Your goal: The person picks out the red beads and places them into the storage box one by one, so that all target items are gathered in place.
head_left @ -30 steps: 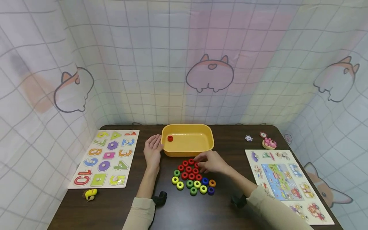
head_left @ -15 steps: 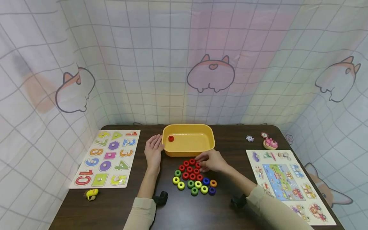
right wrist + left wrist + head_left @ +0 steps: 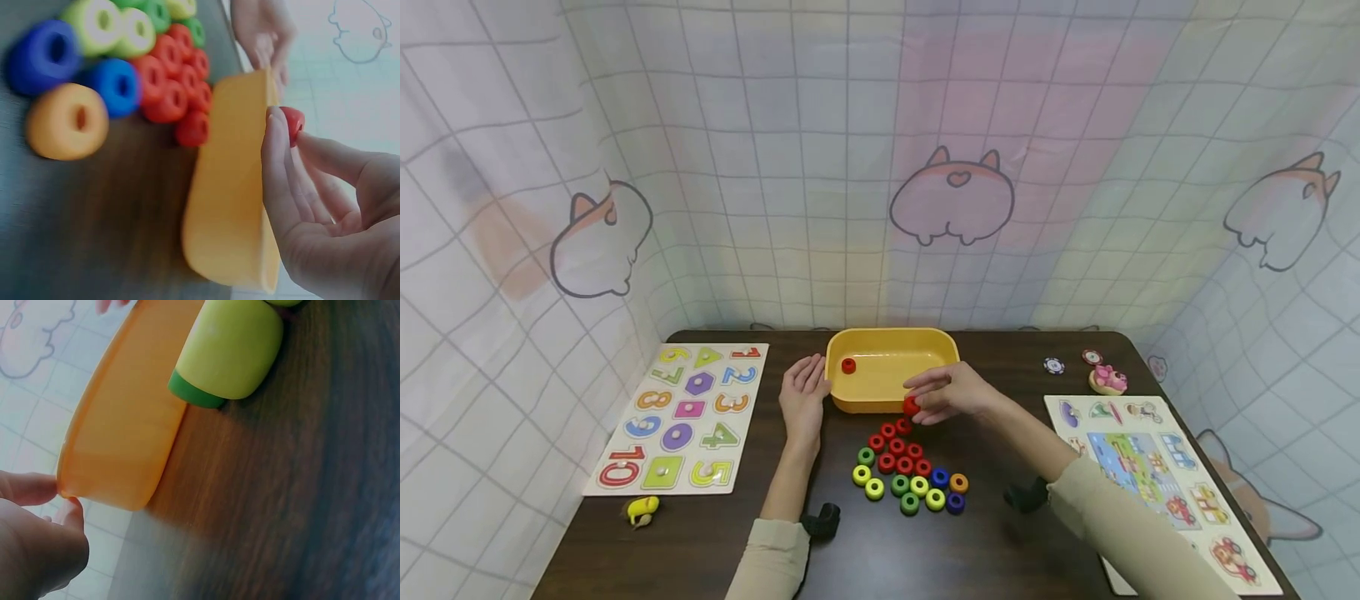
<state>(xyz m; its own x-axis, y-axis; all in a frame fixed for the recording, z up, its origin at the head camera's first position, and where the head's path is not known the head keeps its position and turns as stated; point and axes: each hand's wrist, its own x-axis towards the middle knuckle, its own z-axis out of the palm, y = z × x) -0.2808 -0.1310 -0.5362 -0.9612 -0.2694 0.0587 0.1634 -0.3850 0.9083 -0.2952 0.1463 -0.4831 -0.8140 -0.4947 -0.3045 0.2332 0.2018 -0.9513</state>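
My right hand point(image 3: 953, 393) pinches a red bead point(image 3: 295, 125) between thumb and fingers, raised over the front rim of a yellow plastic tray point(image 3: 891, 407). One red bead point(image 3: 848, 366) lies inside the tray at the left. At the tray's left end, my left hand point(image 3: 802, 402) holds the rim, with the thumb and a finger meeting at the corner in the left wrist view. In front of the tray sit loose barrel-shaped beads with holes: red beads point(image 3: 906, 464), yellow beads point(image 3: 862, 475), green beads point(image 3: 909, 503), blue beads point(image 3: 940, 477) and an orange bead point(image 3: 958, 482).
A number puzzle board point(image 3: 677, 417) lies at the left, with a small yellow toy point(image 3: 642, 509) below it. On the right is a picture puzzle board point(image 3: 1150, 467), partly under the right forearm. Behind it are two poker chips point(image 3: 1054, 366) and a pink toy point(image 3: 1108, 380).
My right hand has lifted a red bead from the back right of the group and carried it up to the tray's front rim. The left hand stays at the tray's left end.
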